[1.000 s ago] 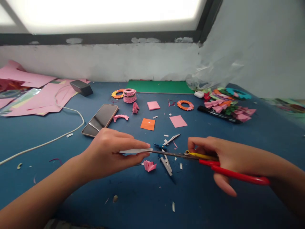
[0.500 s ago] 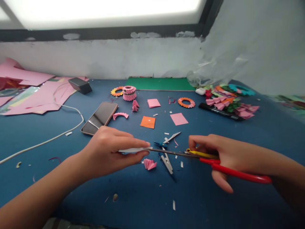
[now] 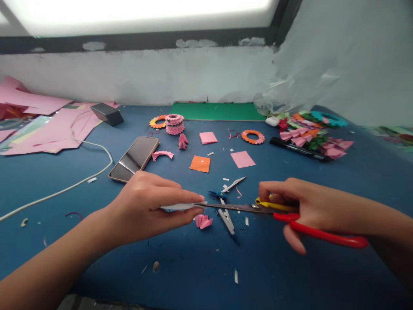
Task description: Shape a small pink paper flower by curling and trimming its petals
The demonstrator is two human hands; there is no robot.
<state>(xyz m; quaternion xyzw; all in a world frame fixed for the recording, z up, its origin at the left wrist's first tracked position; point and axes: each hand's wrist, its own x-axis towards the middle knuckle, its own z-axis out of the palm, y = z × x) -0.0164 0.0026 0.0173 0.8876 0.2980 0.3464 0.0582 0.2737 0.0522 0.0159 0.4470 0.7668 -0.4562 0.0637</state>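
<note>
At the centre of the frame, your left hand (image 3: 145,206) held a white strip (image 3: 177,206) pinched narrowly between thumb and fingers, above the counter (image 3: 180,275). That strip's long axis ran left to right, nearly in line with the blades of the scissors (image 3: 258,209), whose tips met its right end beside your fingertips. Your left hand was the nearer to it; your right hand (image 3: 290,198), right of centre, had its fingers curled around the yellow-and-red handles, the forearm slanting to the lower right. Whether the blades stood parted could not be told.
</note>
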